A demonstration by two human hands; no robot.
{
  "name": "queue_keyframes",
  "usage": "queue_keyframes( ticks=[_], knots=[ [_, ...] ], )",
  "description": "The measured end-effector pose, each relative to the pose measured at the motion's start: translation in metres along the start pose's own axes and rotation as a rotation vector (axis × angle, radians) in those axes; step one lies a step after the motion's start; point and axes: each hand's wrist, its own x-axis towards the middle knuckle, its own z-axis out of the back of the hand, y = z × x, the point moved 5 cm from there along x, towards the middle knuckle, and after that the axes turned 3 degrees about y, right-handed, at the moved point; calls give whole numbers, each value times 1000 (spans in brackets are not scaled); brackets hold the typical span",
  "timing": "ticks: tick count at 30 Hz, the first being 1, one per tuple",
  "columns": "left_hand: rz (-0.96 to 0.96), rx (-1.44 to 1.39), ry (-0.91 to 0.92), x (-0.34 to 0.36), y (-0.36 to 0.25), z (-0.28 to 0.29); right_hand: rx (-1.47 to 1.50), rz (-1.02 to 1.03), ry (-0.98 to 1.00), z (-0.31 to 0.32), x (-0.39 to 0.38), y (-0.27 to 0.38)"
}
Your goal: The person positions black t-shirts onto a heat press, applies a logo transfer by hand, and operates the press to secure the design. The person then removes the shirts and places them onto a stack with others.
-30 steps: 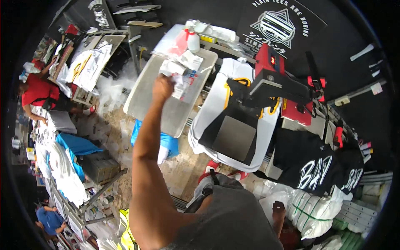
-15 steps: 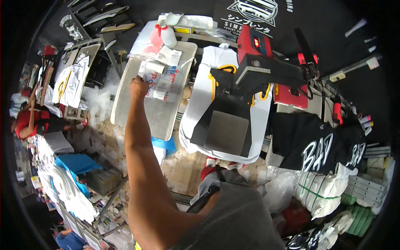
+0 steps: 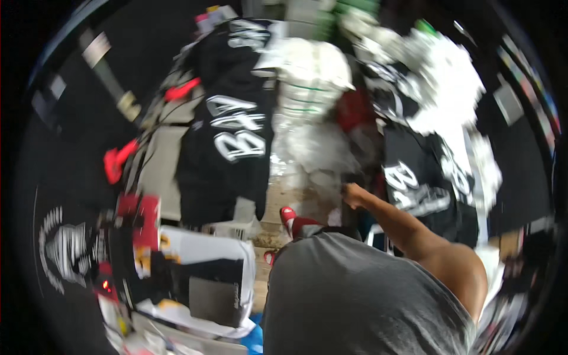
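Note:
In the motion-blurred head view, my right hand reaches low over the walkway, beside black shirts with white lettering lying on the right. Its fingers are smeared against a dark patch, so what they hold, if anything, is unclear. Crumpled clear plastic lies just above the hand, below a white bundle tied with green cord. My left hand is out of view. My red footwear shows on the wooden floor.
More black printed shirts lie on the left. A heat press with a white garment sits at lower left, near red-handled tools. White garments are piled at upper right. Dark walls edge both sides.
I have turned to the right, swinging the heat press to lower left. My left hand has left the platen with plastic packets and gone out of view. My right arm now stretches forward.

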Motion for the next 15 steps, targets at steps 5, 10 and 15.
queue_keyframes(
  ticks=[5, 10, 15],
  knots=[
    [-65, -493, -218, 79, -181, 35, 37, 206, -360, -2, -21, -13],
    [-438, -991, 31, 79, -385, 24, 608, -184, -675, 2, -45, -106],
    [-708, -1256, 915, -19, -573, -43, 656, -444, -994, 37, -109, -232]
  ],
)
